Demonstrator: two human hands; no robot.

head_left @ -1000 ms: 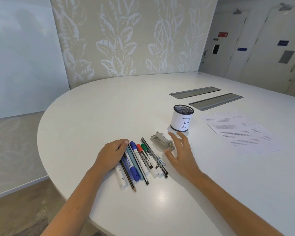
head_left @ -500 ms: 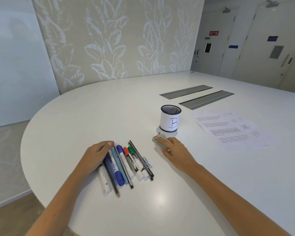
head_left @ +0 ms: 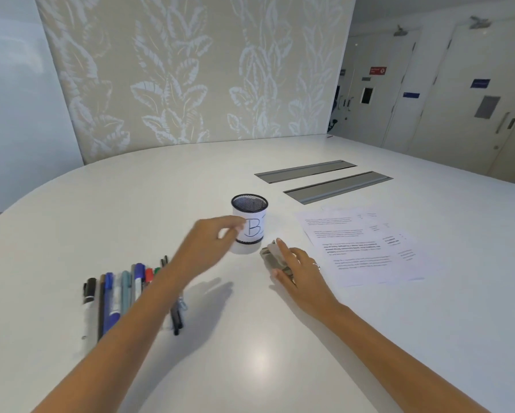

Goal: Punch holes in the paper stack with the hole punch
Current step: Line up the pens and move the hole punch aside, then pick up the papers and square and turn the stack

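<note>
A small grey metal hole punch [head_left: 271, 255] lies on the white table just right of the cup. My right hand [head_left: 299, 269] covers its near end, fingers wrapped over it. The paper stack [head_left: 366, 244], printed sheets, lies flat to the right of that hand, a short gap away. My left hand [head_left: 207, 244] hovers above the table in front of the cup's left side, blurred, fingers loosely curled and holding nothing.
A black mesh pen cup [head_left: 249, 219] with a white label marked B stands behind the hands. A row of markers and pens [head_left: 122, 296] lies at the left, partly under my left forearm. Two grey cable hatches [head_left: 324, 180] are set into the table further back.
My left hand has lifted off the markers and moved right and forward toward the cup. My right hand has stayed on the hole punch.
</note>
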